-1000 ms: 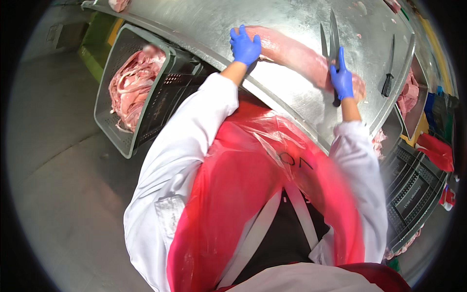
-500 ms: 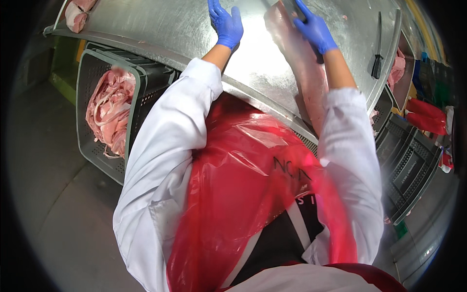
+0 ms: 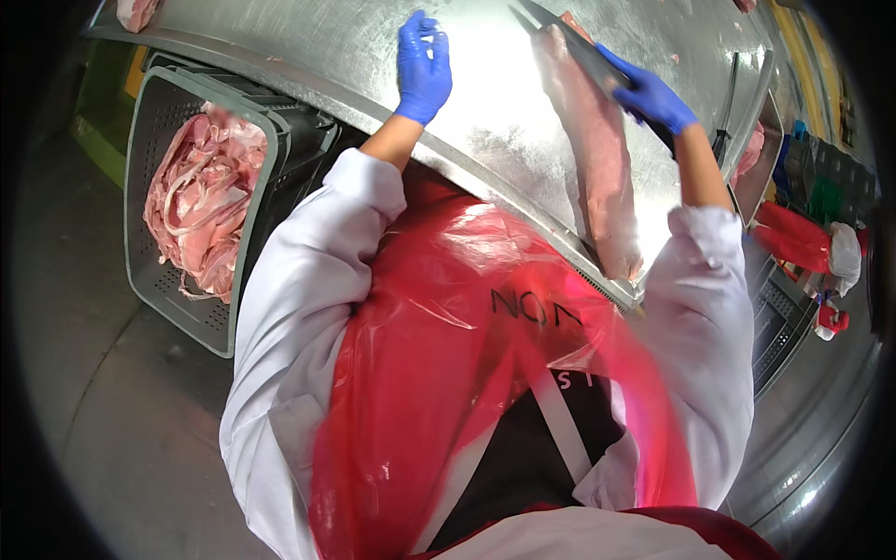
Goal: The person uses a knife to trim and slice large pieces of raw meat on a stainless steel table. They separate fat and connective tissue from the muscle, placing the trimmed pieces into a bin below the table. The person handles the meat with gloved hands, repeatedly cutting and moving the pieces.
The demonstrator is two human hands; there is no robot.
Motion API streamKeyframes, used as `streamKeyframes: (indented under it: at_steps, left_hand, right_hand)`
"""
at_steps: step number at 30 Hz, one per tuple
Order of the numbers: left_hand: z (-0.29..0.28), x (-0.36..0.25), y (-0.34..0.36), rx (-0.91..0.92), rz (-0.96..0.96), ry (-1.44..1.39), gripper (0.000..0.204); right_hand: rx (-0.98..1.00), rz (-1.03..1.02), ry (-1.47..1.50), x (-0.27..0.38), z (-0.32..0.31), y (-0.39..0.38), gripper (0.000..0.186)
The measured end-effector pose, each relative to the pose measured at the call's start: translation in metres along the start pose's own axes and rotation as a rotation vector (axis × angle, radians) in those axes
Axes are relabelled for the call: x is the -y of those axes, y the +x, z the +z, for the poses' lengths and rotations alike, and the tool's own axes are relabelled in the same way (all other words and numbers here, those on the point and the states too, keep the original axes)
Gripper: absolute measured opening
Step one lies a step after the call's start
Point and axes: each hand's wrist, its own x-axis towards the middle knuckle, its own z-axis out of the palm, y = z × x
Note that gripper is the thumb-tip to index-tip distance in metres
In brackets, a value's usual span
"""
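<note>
A long strip of pale pink meat (image 3: 602,163), like a boned loin, lies lengthwise on the metal table, its near end close to the front edge. My right hand (image 3: 651,96), in a blue glove, is closed around a large knife (image 3: 576,47). The wide blade points up and left across the far part of the meat; whether it touches is unclear. To the left, my blue-gloved left hand (image 3: 425,75) hovers apart from the meat, fingers loosely bent with a gap at the thumb, and nothing shows in it.
A grey crate (image 3: 136,215) with meat trimmings (image 3: 207,201) stands left, below the steel table (image 3: 485,121). Another meat piece (image 3: 136,11) is at the far left. Near the right rim lies a thin black-handled tool (image 3: 721,140). A person's red sleeve (image 3: 791,233) shows farther right.
My right hand has moved right and nearer, bringing the knife blade into plain sight over the meat. The left hand's spread fingers have curled. The whole view has shifted a little.
</note>
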Motion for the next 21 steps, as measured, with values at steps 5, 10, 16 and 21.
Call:
streamKeyframes:
  at_steps: [5, 10, 16, 21]
  left_hand:
    - [0.001, -0.028, -0.010, 0.046, 0.007, 0.003, 0.038]
    - [0.008, -0.025, -0.036, 0.113, -0.228, -0.033, 0.031]
    - [0.123, -0.097, -0.030, 0.264, -0.480, 0.324, 0.054]
    - [0.123, -0.084, -0.024, 0.275, -0.861, -0.134, 0.026]
  right_hand:
    - [0.010, -0.020, -0.136, 0.009, 0.012, -0.002, 0.067]
    - [0.161, 0.169, -0.131, -0.032, -0.008, -0.143, 0.081]
    - [-0.312, 0.042, 0.123, -0.050, 0.004, -0.132, 0.074]
    - [-0.510, -0.088, 0.222, -0.035, 0.054, -0.054, 0.070]
